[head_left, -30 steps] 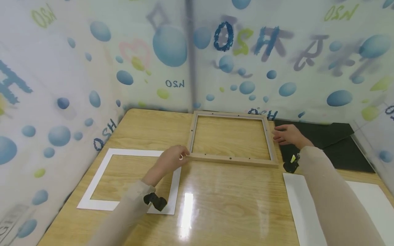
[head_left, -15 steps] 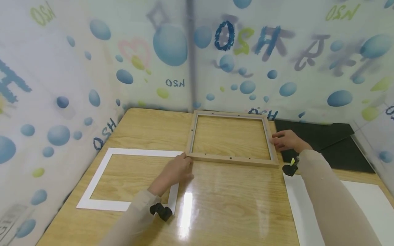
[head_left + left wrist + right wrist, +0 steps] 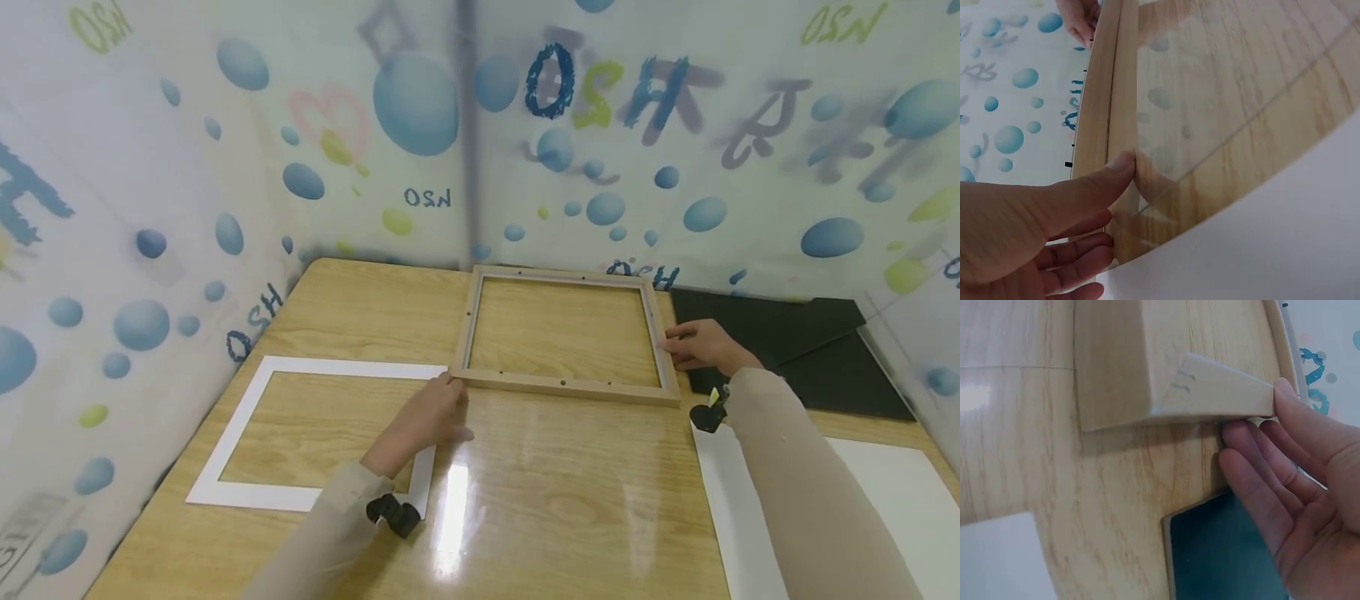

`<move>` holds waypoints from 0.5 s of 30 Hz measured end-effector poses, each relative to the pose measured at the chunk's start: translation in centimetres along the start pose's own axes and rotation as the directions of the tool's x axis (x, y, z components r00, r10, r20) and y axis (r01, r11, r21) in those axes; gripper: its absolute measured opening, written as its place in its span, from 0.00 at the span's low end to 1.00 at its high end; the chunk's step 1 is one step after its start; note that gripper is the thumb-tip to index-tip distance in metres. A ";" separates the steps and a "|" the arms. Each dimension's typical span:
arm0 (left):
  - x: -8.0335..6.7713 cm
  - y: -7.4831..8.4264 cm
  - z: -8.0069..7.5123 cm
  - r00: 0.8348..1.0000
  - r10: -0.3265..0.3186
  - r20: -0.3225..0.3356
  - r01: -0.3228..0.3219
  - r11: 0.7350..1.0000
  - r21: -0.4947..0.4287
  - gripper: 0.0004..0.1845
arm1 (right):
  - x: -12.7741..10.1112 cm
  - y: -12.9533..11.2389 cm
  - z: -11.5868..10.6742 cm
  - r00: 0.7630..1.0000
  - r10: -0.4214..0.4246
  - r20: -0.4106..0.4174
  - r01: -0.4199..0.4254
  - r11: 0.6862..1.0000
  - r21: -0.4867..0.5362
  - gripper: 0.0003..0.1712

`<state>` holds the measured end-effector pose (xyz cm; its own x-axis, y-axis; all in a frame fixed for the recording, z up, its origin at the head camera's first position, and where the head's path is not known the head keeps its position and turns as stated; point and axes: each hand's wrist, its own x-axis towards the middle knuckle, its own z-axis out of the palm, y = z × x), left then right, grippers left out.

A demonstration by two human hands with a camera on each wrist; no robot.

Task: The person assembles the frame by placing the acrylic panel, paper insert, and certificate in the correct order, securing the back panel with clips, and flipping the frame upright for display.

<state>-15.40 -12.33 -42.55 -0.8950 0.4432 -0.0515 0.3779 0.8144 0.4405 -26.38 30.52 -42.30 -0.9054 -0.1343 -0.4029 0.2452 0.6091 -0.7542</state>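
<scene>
A light wooden picture frame (image 3: 570, 387) lies near the table's back edge, with small dark dots along its bars. My left hand (image 3: 423, 417) grips its near left corner. In the left wrist view that hand's thumb (image 3: 1107, 181) presses the near bar's front side, the other fingers curling round the end. My right hand (image 3: 705, 346) pinches the right bar; the right wrist view has its thumb against the bar and its fingertips low along the outer side. In front of the frame, a clear glossy sheet (image 3: 555, 467) seems to lie on the table, reflecting light.
A white mat (image 3: 255, 495) with a rectangular opening lies at left, partly under my left forearm. Right of the frame is a black panel (image 3: 810, 375) with a flap-like piece. A white sheet (image 3: 885, 492) lies under my right forearm. Patterned walls (image 3: 600, 167) border the table (image 3: 375, 292).
My left hand has shifted nearer and slightly right round the frame's corner. My right hand has come down onto the right bar. The frame has barely moved.
</scene>
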 end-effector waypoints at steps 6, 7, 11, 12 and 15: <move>-0.1 0.1 -0.1 1.000 -0.005 -0.001 0.005 1.000 -0.014 0.29 | 0.0 -0.2 0.0 1.000 0.006 -0.004 -0.006 1.000 0.013 0.36; -0.1 0.1 -0.1 1.000 -0.003 -0.003 0.003 1.000 -0.010 0.30 | 0.0 -0.2 0.0 1.000 0.006 -0.005 -0.006 1.000 0.014 0.36; -0.1 0.1 0.0 1.000 -0.004 -0.004 0.005 1.000 0.013 0.34 | -0.2 -0.4 0.0 1.000 0.002 -0.005 -0.002 1.000 0.013 0.35; -0.1 0.1 0.0 1.000 -0.007 -0.005 0.007 1.000 0.024 0.35 | -0.2 -0.4 0.0 1.000 0.002 -0.006 -0.002 1.000 0.008 0.35; -0.1 0.1 0.0 1.000 -0.014 -0.006 0.014 0.998 0.053 0.36 | -0.3 -0.5 0.1 1.000 0.004 -0.008 -0.004 1.000 0.007 0.35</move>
<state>-15.28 -12.28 -42.55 -0.9017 0.4293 -0.0520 0.3771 0.8394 0.3915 -26.18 30.15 -41.87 -0.9071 -0.1250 -0.4019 0.2515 0.6045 -0.7559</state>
